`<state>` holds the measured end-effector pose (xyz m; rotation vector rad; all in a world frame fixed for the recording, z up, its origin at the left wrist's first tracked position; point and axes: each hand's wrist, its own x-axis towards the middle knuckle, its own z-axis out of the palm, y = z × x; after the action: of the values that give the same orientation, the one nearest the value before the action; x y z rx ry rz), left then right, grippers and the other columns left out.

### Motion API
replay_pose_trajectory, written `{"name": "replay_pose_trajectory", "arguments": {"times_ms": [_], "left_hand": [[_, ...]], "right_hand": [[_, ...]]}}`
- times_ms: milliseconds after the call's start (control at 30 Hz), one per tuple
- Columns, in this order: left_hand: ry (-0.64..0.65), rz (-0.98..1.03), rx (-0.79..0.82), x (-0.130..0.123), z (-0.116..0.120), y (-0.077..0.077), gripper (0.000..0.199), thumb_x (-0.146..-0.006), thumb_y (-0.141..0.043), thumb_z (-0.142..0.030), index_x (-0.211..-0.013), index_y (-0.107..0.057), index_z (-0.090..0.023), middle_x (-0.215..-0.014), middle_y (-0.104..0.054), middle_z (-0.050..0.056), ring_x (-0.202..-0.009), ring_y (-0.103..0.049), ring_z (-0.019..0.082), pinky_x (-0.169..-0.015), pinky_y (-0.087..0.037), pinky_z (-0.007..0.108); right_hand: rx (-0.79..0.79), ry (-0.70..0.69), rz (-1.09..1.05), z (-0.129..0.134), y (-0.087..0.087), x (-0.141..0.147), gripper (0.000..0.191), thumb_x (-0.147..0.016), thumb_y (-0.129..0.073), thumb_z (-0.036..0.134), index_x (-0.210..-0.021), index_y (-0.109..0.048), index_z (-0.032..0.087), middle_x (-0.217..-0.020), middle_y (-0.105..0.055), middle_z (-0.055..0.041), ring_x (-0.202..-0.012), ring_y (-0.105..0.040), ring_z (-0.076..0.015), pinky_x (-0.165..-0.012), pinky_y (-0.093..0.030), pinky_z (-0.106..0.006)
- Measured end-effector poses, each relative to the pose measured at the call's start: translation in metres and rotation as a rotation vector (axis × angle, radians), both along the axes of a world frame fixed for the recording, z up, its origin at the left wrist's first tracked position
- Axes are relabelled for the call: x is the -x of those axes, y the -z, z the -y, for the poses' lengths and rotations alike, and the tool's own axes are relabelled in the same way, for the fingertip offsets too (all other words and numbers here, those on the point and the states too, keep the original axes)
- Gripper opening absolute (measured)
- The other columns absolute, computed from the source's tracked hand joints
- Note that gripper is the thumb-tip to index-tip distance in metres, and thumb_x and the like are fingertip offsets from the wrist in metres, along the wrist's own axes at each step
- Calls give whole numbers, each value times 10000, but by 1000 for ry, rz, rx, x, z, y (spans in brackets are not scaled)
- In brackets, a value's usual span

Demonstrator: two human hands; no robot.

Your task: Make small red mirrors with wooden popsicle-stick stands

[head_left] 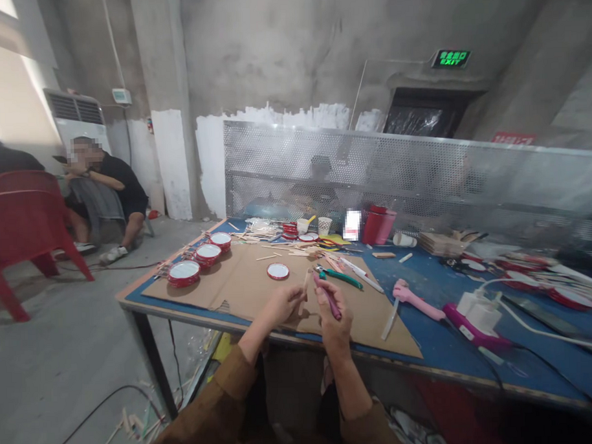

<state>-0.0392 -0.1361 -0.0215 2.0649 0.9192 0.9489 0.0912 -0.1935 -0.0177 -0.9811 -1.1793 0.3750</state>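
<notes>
My left hand pinches a thin wooden craft stick upright above a large cardboard sheet. My right hand is close beside it, closed around a slim magenta-handled tool, whose tip is hidden. Just beyond my fingers lie green-handled pliers. A red-rimmed round lid sits on the cardboard to the left, and a row of similar red-rimmed tins stands near the sheet's far left edge.
The blue table's near edge runs below my forearms. Pink glue guns, a white charger and cables lie to the right. Loose sticks and red cups stand at the back, before a perforated metal screen. A seated person and red chairs are left.
</notes>
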Motion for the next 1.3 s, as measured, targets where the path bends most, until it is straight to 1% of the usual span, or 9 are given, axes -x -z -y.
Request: {"name": "replay_pose_trajectory", "arguments": {"times_ms": [233, 367, 533, 633, 700, 900, 1000, 1100, 1300], "left_hand": [[1, 8, 13, 0, 0, 1, 293, -860, -425, -368, -798, -596, -139, -665, -526, -15, -660, -468, 123, -650, -385, 211], [12, 15, 19, 0, 1, 0, 297, -864, -418, -371, -793, -587, -138, -653, -510, -16, -654, -454, 120, -623, -372, 205], [28, 26, 12, 0, 1, -1, 265, -864, -429, -338, -775, -578, -138, -633, -494, -26, -635, -446, 112, -622, -375, 202], [26, 24, -11, 0, 0, 0, 264, -864, -427, -327, -770, -580, -134, -654, -514, -17, -658, -462, 118, -641, -384, 205], [30, 22, -21, 0, 0, 1, 263, -863, -428, -325, -784, -589, -133, -675, -532, -11, -675, -477, 123, -662, -393, 209], [-6, -11, -25, 1, -1, 2, 278, -867, -423, -336, -794, -601, -136, -668, -543, -12, -663, -487, 126, -665, -398, 213], [1, -12, -16, 1, -2, 3, 283, -871, -418, -345, -810, -604, -140, -641, -535, -18, -642, -480, 123, -645, -392, 210], [7, -6, -10, 1, -2, 3, 292, -875, -410, -349, -811, -603, -139, -612, -519, -22, -628, -471, 123, -628, -386, 208], [-4, -9, -29, 0, -2, 2, 281, -869, -423, -332, -800, -611, -135, -650, -542, -12, -654, -477, 126, -665, -401, 214]], "right_hand": [[1, -9, -36, 2, 0, -1, 308, -862, -539, 398, -1031, -652, 166, -928, -688, -75, -848, -626, -192, -783, -494, -329], [-4, -11, -30, 2, -1, -1, 304, -866, -533, 410, -1013, -656, 174, -913, -687, -64, -846, -625, -192, -773, -490, -324], [-3, -51, 7, 0, 0, 0, 305, -867, -534, 400, -1051, -649, 185, -1017, -685, -78, -926, -624, -203, -836, -484, -348], [-1, -80, 12, -1, 1, 1, 307, -868, -534, 387, -1071, -643, 184, -1078, -677, -88, -973, -620, -205, -871, -477, -354], [-4, -74, -4, -1, 2, 1, 309, -866, -537, 386, -1076, -643, 185, -1097, -675, -88, -978, -622, -206, -873, -478, -356], [6, -60, -27, -1, 2, 0, 297, -864, -545, 389, -1055, -648, 187, -1034, -686, -80, -946, -629, -207, -852, -486, -352], [-2, -58, -18, 0, 2, 0, 285, -866, -542, 383, -1052, -651, 196, -1053, -682, -75, -960, -624, -204, -857, -482, -346], [0, -51, -14, 0, 1, 0, 286, -864, -543, 386, -1045, -654, 193, -1032, -687, -76, -950, -630, -207, -846, -486, -348], [-2, -37, 0, 1, 0, 0, 295, -862, -539, 392, -1036, -658, 184, -1002, -694, -80, -911, -639, -205, -809, -498, -341]]}}
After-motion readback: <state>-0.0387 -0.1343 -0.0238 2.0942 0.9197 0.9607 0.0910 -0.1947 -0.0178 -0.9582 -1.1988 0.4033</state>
